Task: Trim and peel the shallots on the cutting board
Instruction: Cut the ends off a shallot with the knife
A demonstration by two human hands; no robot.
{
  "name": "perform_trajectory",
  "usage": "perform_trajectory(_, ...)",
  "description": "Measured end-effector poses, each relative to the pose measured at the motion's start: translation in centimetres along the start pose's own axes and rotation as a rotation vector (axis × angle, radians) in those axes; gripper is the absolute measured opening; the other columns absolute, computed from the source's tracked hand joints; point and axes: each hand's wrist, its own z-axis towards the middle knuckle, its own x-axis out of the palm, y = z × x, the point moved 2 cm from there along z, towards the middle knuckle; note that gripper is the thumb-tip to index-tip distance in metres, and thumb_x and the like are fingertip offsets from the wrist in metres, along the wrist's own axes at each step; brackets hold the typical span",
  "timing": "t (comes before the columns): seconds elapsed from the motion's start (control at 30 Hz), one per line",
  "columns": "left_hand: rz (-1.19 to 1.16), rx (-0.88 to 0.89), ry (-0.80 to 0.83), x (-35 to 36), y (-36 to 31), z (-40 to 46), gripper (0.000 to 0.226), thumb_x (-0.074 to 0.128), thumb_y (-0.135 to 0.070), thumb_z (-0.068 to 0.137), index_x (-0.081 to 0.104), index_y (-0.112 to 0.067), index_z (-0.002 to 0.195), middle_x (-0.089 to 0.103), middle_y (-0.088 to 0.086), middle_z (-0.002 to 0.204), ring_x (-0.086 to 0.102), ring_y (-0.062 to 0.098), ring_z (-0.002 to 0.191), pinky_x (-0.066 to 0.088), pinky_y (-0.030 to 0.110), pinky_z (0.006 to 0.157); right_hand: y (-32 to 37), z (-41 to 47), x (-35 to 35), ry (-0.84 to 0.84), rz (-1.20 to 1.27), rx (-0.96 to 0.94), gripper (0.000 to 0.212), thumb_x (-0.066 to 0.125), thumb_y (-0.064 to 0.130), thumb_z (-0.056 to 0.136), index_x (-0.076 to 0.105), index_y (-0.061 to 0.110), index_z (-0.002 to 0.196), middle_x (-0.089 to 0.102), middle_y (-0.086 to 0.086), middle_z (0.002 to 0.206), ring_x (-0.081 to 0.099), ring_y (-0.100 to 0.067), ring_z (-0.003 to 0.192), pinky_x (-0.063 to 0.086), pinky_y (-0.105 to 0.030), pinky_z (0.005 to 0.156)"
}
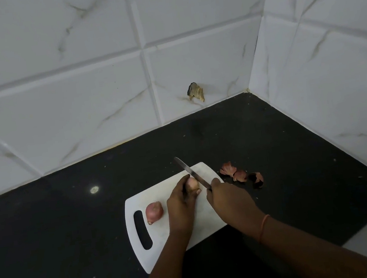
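Two shallots are seen: one pale peeled shallot (192, 183) and one pink unpeeled shallot (154, 212). One white plastic cutting board (167, 239), one steel-bladed knife (191, 174) and three reddish skin scraps (241, 174) are counted.

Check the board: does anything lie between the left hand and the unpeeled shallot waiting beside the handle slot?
Nothing visible does. The unpeeled shallot lies just left of the left hand, with only bare cutting board between them. That hand holds another shallot, and the right hand holds the knife against it.

I can read no text, label, brand or number anywhere near my grip, on board, knife or tiles.
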Motion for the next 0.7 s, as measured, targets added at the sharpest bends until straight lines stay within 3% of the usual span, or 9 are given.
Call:
perform_trajectory(0.1, 0.003, 0.004, -0.008, 0.0, 0.0, 0.0, 0.041, 0.068, -0.012, 0.090, 0.061, -0.026, 0.128, 0.067, -0.010, 0.123, 0.062, 0.006, 0.112, 0.052, 0.035, 0.101, 0.0, 0.6, 0.1, 0.007, -0.008, -0.013, 0.026, 0.032, 0.032, 0.103, 0.049, 0.014, 0.110, 0.052, 0.002, 0.074, 0.062, -0.019, 0.075, 0.042, -0.034, 0.068)
perform_trajectory(0.17, 0.002, -0.003, -0.018, 0.0, -0.2, 0.0, 0.041, 0.068, -0.013, 0.090, 0.060, -0.028, 0.128, 0.067, -0.012, 0.122, 0.062, 0.005, 0.112, 0.052, 0.033, 0.100, 0.2, 1.2, 0.0, 0.009, 0.001, -0.034, 0.026, 0.033, 0.032, 0.103, 0.049, 0.013, 0.109, 0.052, 0.002, 0.074, 0.065, -0.021, 0.080, 0.038, -0.033, 0.062)
perform_trajectory(0.33, 0.017, -0.005, -0.014, 0.1, -0.3, -0.1, 0.040, 0.069, -0.012, 0.090, 0.060, -0.032, 0.123, 0.067, -0.018, 0.116, 0.062, 0.001, 0.108, 0.051, 0.026, 0.098, 0.0, 1.2, 0.2, 0.051, 0.061, -0.023, 0.025, 0.032, 0.034, 0.103, 0.048, 0.014, 0.107, 0.039, 0.008, 0.066, 0.062, -0.021, 0.080, 0.046, -0.039, 0.077)
perform_trajectory(0.43, 0.024, -0.008, -0.026, 0.0, -0.5, -0.1, 0.041, 0.069, -0.013, 0.090, 0.058, -0.035, 0.123, 0.065, -0.020, 0.113, 0.061, -0.001, 0.107, 0.050, 0.021, 0.095, 0.1, 1.4, 0.2, 0.055, 0.106, -0.005, 0.028, 0.033, 0.036, 0.102, 0.048, 0.012, 0.107, 0.047, 0.003, 0.075, 0.064, -0.023, 0.084, 0.042, -0.037, 0.069)
perform_trajectory(0.57, 0.021, -0.003, -0.019, 0.0, -0.5, -0.2, 0.040, 0.068, -0.011, 0.090, 0.060, -0.027, 0.126, 0.067, -0.011, 0.120, 0.062, 0.004, 0.109, 0.050, 0.023, 0.098, -0.2, 1.0, 0.7, 0.043, 0.095, 0.002, 0.028, 0.032, 0.035, 0.103, 0.047, 0.012, 0.108, 0.060, -0.003, 0.086, 0.054, -0.018, 0.071, 0.034, -0.030, 0.058)
perform_trajectory(0.7, 0.034, -0.004, -0.017, 0.1, -0.2, 0.0, 0.043, 0.068, -0.012, 0.090, 0.060, -0.023, 0.130, 0.067, -0.008, 0.124, 0.062, 0.007, 0.111, 0.050, 0.026, 0.100, 0.1, 2.1, 1.3, 0.052, 0.075, 0.008, 0.029, 0.034, 0.034, 0.102, 0.048, 0.010, 0.111, 0.066, -0.007, 0.094, 0.065, -0.023, 0.085, 0.038, -0.032, 0.061)
